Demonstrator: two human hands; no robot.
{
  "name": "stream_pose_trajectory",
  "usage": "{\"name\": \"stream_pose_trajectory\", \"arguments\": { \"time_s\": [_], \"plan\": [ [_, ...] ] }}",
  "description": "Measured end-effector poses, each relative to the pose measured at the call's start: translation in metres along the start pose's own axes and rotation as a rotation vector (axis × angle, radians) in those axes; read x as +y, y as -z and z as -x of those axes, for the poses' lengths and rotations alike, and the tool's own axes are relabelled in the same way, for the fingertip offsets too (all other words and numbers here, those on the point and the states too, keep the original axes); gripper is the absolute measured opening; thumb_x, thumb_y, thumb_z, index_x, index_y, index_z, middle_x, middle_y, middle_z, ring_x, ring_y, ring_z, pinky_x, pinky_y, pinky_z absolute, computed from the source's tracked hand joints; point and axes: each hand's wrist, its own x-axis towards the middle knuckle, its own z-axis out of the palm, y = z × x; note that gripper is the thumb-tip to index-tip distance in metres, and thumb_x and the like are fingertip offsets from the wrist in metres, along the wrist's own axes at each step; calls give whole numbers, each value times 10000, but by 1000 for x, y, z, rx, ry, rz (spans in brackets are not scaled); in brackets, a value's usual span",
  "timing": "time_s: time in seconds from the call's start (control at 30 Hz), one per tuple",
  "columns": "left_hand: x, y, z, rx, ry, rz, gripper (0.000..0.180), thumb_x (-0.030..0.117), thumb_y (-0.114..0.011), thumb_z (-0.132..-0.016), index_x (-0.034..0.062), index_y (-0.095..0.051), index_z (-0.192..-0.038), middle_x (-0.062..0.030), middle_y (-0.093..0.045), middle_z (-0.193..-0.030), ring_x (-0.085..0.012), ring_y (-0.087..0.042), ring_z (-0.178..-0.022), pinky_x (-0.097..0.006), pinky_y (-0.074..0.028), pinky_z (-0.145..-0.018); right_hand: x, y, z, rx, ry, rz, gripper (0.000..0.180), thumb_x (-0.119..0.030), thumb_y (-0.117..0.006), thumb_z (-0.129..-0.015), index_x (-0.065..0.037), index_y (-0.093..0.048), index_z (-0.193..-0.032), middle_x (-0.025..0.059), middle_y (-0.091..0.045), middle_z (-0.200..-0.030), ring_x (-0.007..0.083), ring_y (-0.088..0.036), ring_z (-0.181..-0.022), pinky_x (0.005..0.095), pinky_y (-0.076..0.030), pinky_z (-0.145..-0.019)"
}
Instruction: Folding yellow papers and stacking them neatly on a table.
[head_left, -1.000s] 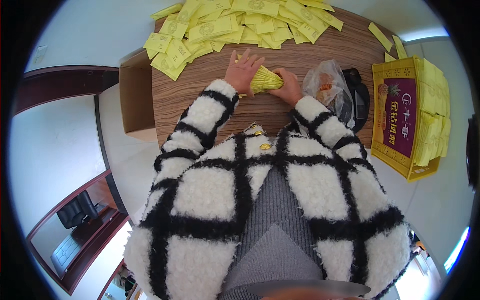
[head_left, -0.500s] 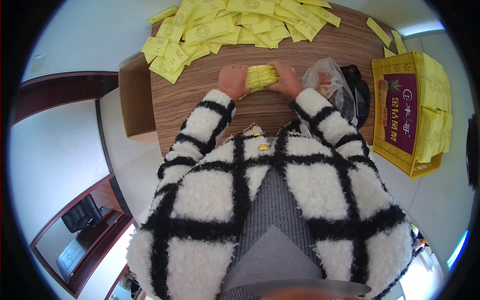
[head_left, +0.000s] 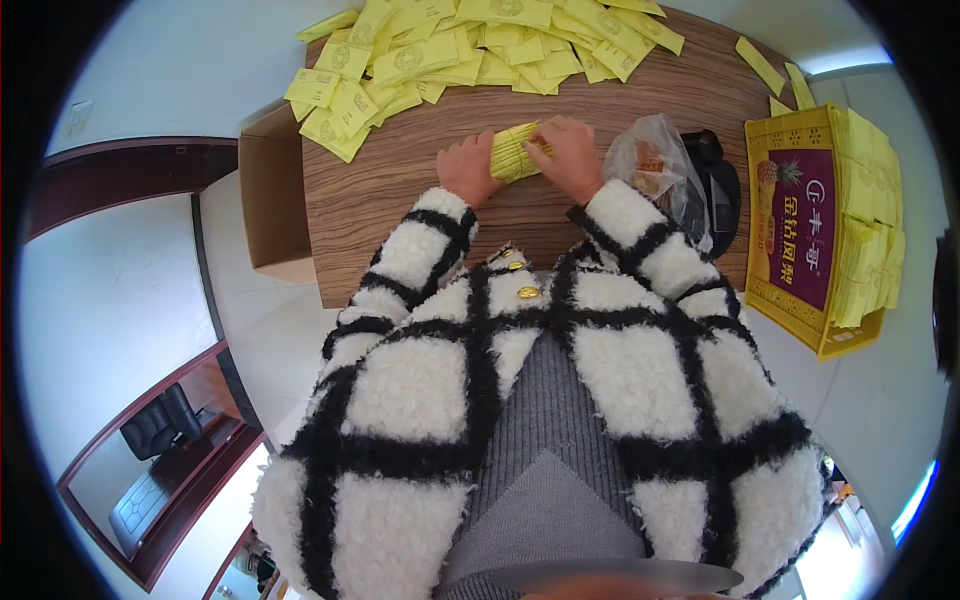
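A tight stack of yellow paper packets (head_left: 513,155) is held edge-up over the wooden table (head_left: 385,180), close in front of me. My left hand (head_left: 466,168) is closed round its left end. My right hand (head_left: 574,158) lies at the other end, its thumb and fingers bent onto the packets' edges and covering that end. Beyond both hands, a loose heap of flat yellow packets (head_left: 420,62) spreads over the far part of the table.
To the right of my right hand sit a clear plastic bag (head_left: 632,152) and a black object (head_left: 722,185). A yellow crate (head_left: 783,130) full of upright packets stands farther right. An open cardboard box (head_left: 272,205) is against the table's left edge.
My right hand has turned over the right end of the stack, its fingers now bent onto the edges. The stack has tilted a little; my left hand keeps its hold.
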Motion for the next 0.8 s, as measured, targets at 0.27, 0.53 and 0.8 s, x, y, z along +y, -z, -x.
{"name": "stream_pose_trajectory", "arguments": {
  "time_s": [0.27, 0.53, 0.8],
  "plan": [
    [7, -11, -3, 36, -7, 14, 634, 422, -846, -605, 141, -550, -1091, -85, -675, -972, -312, -670, -877, -461, -496, -738, -20, -21, -3, -46, -97, 327, 153, -265, -672, -774, -115, -698, -759, 56, -645, -846, 273, -606, -893, 463, -376, -810],
    [-13, -27, -1, 74, -39, 44, 613, 422, -842, -618, 136, -574, -1088, -108, -675, -993, -329, -670, -860, -460, -508, -719, -38, -37, -8, -108, 135, 88, 108, -229, -626, -798, -141, -689, -803, 49, -636, -851, 269, -599, -919, 466, -369, -833],
    [-9, -19, 4, 20, -1, 68, 581, 471, -797, -653, 131, -591, -1078, -114, -678, -974, -326, -671, -855, -450, -517, -711, -12, -17, 14, -42, 46, 59, 136, -231, -638, -826, -137, -702, -902, 65, -647, -897, 275, -606, -916, 460, -403, -854]
  ]
}}
